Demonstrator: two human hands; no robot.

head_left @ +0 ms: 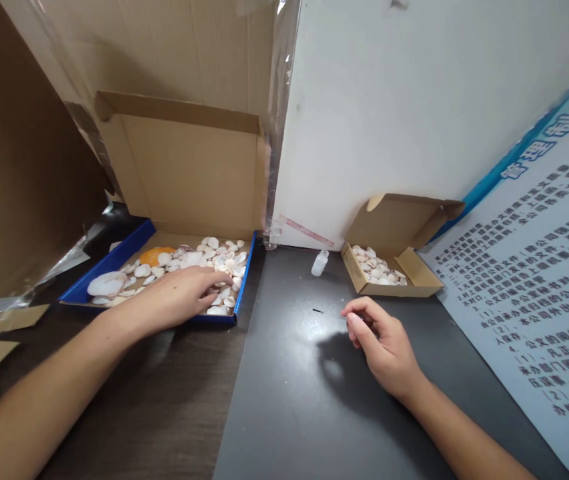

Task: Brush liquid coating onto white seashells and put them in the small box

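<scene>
Your left hand (pixel 184 293) is over the blue-edged box (pixel 214 319), its fingers bent and a little apart among the shells (pixel 213 243). I cannot tell if this grip has closed on one. Your right hand (pixel 381 340) is above the grey counter (pixel 284 373), thumb and forefinger tips close together; whether something small is between them, I cannot tell.

Please be careful: if your left fingers push sideways, the loose pile may slide, and pieces near the low edge could fall out. Thin shells may slip or chip if you press too hard. The little bottle (pixel 319 264) is narrow, so a sweeping right hand could knock it over.

The shells are mostly whitish, curved like fans, and look hard and ridged. One large pale shell (pixel 107 285) and one flat orange piece (pixel 151 255) differ from them. More small shells (pixel 379 272) lie in the brown cardboard box (pixel 389 291), whose lid stands open. The bottle looks clear, with whitish content; the counter is smooth and slightly shiny.
</scene>
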